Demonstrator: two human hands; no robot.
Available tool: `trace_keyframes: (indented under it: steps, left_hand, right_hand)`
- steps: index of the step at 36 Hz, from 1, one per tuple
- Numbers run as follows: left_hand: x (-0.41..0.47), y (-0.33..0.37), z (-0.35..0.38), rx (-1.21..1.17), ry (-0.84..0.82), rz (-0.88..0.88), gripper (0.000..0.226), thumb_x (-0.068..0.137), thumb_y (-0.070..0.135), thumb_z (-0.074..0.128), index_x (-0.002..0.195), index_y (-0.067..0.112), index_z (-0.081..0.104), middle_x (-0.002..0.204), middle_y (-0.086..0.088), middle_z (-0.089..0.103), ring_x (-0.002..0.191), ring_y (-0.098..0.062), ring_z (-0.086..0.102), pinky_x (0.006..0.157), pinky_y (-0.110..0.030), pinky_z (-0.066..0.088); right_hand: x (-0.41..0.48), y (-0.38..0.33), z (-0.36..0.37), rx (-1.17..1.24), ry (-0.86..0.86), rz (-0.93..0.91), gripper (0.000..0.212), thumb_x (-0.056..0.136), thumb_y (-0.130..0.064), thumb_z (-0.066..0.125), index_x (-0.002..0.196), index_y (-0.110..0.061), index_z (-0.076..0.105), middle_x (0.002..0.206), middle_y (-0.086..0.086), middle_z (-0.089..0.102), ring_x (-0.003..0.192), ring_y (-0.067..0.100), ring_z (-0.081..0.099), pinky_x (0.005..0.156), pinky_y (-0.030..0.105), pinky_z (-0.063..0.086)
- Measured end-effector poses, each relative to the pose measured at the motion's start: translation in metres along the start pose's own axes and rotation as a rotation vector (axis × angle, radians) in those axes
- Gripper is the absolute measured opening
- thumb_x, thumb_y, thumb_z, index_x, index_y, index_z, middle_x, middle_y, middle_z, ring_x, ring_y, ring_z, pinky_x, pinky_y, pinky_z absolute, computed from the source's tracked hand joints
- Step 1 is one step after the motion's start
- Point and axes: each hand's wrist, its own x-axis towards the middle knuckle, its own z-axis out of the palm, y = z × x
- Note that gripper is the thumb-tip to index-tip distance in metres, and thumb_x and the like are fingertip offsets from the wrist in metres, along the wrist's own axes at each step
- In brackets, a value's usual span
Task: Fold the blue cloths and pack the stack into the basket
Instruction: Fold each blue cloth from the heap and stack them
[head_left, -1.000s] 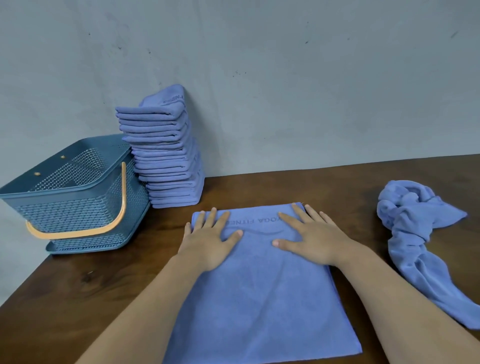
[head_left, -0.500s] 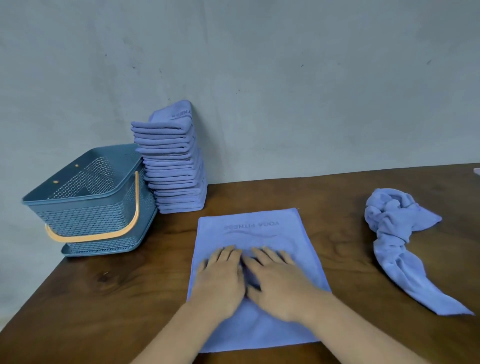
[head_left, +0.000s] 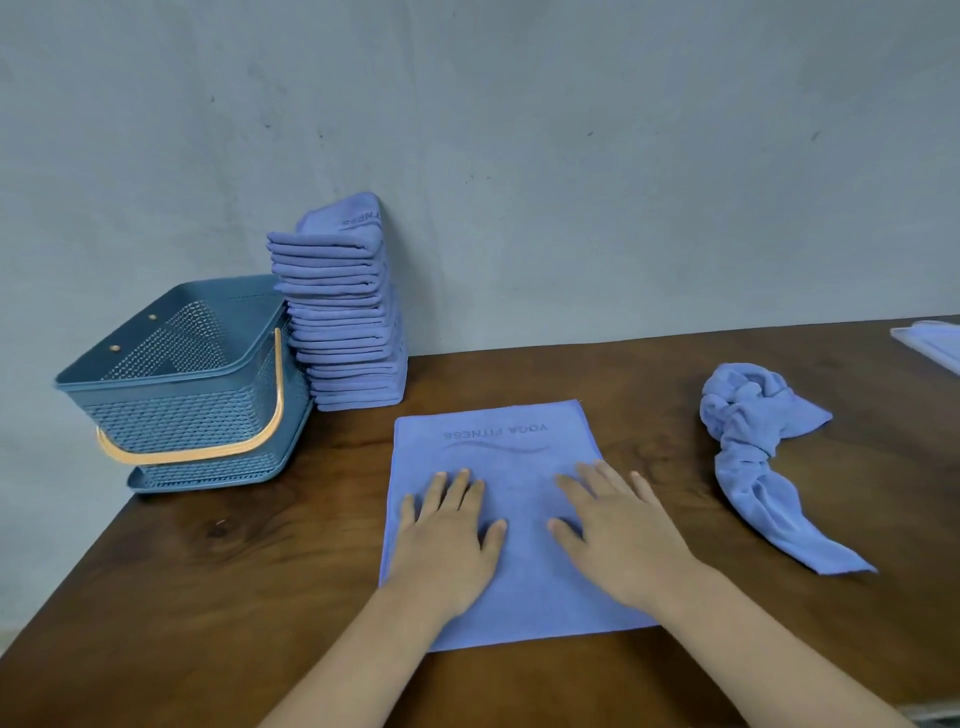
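A blue cloth (head_left: 498, 447) lies flat on the brown table in front of me, its printed lettering at the far end. My left hand (head_left: 449, 535) presses flat on its left half, fingers straight. My right hand (head_left: 618, 530) presses flat on the right half, fingers spread. A tall stack of folded blue cloths (head_left: 343, 312) leans against the wall at the back left. Left of the stack sits a blue mesh basket (head_left: 156, 410) with an orange handle, nothing visible inside it. A crumpled, twisted blue cloth (head_left: 753, 447) lies to the right.
The corner of another blue cloth (head_left: 930, 345) shows at the far right edge. The grey wall (head_left: 571, 182) runs close behind the table. The table's left edge (head_left: 67, 582) slants away below the basket.
My hands slid from the cloth's far end toward me, met at its middle, and have now moved apart to the sides. The cloth stays flat.
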Motion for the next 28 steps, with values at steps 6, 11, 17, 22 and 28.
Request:
trace_keyframes:
  steps: [6, 11, 17, 22, 28]
  left_hand:
    - [-0.034, -0.001, 0.009, -0.027, 0.025, 0.015, 0.066, 0.11, 0.061, 0.022, 0.169, 0.037, 0.006, 0.177, 0.014, -0.004, 0.163, -0.011, -0.009, 0.132, -0.044, -0.002]
    - [-0.057, -0.032, 0.009, 0.005, 0.035, -0.004, 0.071, 0.104, 0.074, 0.015, 0.165, 0.048, -0.008, 0.173, 0.018, -0.019, 0.159, -0.005, -0.02, 0.13, -0.039, -0.009]
    - [-0.063, -0.048, -0.001, 0.033, -0.027, -0.026, 0.077, 0.097, 0.078, 0.001, 0.167, 0.045, -0.005, 0.175, 0.016, -0.015, 0.161, -0.006, -0.014, 0.132, -0.043, -0.002]
    - [-0.025, -0.02, -0.01, 0.023, 0.156, -0.021, 0.078, 0.096, 0.063, 0.004, 0.158, 0.03, 0.038, 0.166, 0.009, 0.034, 0.156, -0.012, 0.025, 0.128, -0.037, 0.021]
    - [0.031, -0.013, 0.003, -0.017, 0.007, -0.03, 0.07, 0.108, 0.065, 0.021, 0.169, 0.036, 0.006, 0.177, 0.008, -0.008, 0.163, -0.016, -0.014, 0.131, -0.048, -0.005]
  right_hand:
    - [-0.001, -0.035, 0.027, 0.065, -0.041, -0.15, 0.069, 0.105, -0.068, 0.017, 0.168, -0.042, 0.005, 0.176, -0.01, -0.01, 0.162, 0.014, -0.015, 0.131, 0.047, -0.001]
    - [-0.021, -0.019, 0.032, 0.057, -0.053, -0.126, 0.077, 0.097, -0.084, 0.014, 0.163, -0.052, -0.009, 0.172, -0.015, -0.026, 0.158, 0.015, -0.028, 0.131, 0.044, -0.007]
    - [-0.028, 0.004, 0.021, 0.039, -0.091, -0.037, 0.079, 0.096, -0.086, 0.013, 0.164, -0.05, -0.009, 0.174, -0.008, -0.022, 0.16, 0.018, -0.022, 0.132, 0.039, 0.003]
    - [0.01, -0.006, 0.01, -0.037, 0.061, -0.114, 0.071, 0.103, -0.069, 0.019, 0.165, -0.035, 0.024, 0.175, -0.003, 0.016, 0.162, 0.024, 0.01, 0.129, 0.046, 0.015]
    - [0.073, 0.007, 0.017, 0.017, -0.069, -0.307, 0.071, 0.104, -0.074, 0.027, 0.167, -0.045, 0.015, 0.176, -0.013, -0.003, 0.162, 0.009, -0.008, 0.128, 0.037, -0.004]
